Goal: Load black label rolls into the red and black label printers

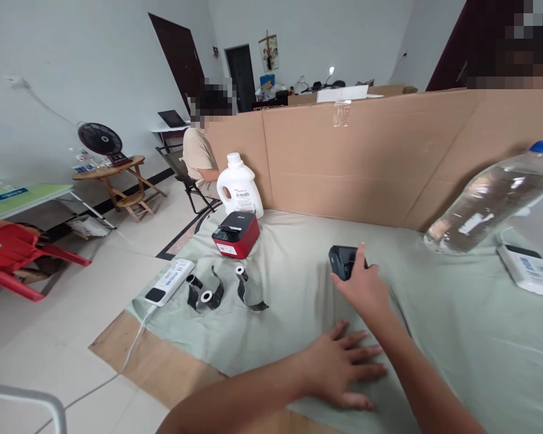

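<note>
Black device (340, 263), clasped in the right hand's (368, 288) fingers, perhaps touching the green cloth (294, 265) near its middle, the left hand (337, 366) spread flat, gripping nothing, by the near edge, a red-sided box (248, 235) toward the far left corner

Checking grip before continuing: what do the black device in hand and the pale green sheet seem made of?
Black device: probably rigid plastic, satin, by its moulded contours and dull highlights. Pale green sheet: likely matte fabric, by its soft wrinkles.
</note>
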Action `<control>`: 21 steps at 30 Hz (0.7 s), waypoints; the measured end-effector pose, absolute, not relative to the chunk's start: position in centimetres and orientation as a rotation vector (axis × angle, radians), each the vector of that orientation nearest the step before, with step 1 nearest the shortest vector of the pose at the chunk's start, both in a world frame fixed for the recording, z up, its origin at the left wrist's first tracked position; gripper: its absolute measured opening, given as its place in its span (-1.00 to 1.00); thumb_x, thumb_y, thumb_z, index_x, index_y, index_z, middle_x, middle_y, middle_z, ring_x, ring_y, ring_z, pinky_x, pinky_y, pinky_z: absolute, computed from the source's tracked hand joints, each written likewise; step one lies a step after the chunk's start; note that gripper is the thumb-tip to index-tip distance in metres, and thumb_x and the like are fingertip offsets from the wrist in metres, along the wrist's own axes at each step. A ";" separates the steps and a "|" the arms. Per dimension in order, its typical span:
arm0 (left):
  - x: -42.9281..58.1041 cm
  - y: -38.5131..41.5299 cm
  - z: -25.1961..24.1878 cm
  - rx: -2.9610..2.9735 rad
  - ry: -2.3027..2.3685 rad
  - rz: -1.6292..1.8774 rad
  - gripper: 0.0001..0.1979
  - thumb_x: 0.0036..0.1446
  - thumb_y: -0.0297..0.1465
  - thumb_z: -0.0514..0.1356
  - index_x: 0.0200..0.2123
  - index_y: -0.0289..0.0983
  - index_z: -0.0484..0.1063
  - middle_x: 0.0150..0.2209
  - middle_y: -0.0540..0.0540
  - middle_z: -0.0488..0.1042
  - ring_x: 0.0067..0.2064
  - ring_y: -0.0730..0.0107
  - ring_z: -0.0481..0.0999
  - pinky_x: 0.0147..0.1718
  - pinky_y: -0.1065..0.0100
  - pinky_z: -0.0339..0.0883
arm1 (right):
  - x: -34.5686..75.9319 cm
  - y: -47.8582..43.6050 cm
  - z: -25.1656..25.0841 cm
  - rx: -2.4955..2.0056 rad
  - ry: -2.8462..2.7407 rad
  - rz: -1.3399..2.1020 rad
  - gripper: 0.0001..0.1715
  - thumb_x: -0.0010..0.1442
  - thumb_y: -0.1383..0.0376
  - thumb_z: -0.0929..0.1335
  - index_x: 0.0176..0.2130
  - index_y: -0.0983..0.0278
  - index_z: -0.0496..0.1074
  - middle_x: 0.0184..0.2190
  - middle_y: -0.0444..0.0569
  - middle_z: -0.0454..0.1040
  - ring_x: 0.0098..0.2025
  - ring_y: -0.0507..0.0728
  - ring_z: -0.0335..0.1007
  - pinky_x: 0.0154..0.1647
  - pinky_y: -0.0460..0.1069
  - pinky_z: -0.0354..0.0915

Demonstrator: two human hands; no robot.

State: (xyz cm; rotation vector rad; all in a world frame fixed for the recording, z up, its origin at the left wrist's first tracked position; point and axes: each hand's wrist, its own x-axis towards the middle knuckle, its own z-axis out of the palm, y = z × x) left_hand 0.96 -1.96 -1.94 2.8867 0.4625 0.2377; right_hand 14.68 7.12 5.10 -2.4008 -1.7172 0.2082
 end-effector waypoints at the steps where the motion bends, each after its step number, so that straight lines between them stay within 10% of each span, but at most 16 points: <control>1: 0.9 -2.1 -2.0 2.878 0.454 0.249 -0.33 0.37 0.03 -0.05 0.40 -0.18 0.09 0.43 -0.03 0.12 0.48 0.07 -0.08 0.42 -0.07 -0.34 | 13.6 7.4 4.8 -2.418 -1.714 0.251 0.21 0.22 -0.16 0.29 0.48 0.27 -0.41 -0.03 0.28 0.30 -0.15 0.42 0.51 -0.19 0.19 0.37; 21: 0.9 -2.4 -2.1 2.782 0.403 0.326 -0.34 0.36 -0.01 -0.01 0.37 -0.26 0.14 0.40 -0.10 0.18 0.44 0.07 0.05 0.42 -0.08 -0.26 | 13.9 8.0 3.9 -2.467 -1.766 0.406 0.20 0.14 -0.32 0.24 0.47 0.17 -0.24 0.02 0.23 0.33 -0.02 0.45 0.48 -0.08 0.22 0.37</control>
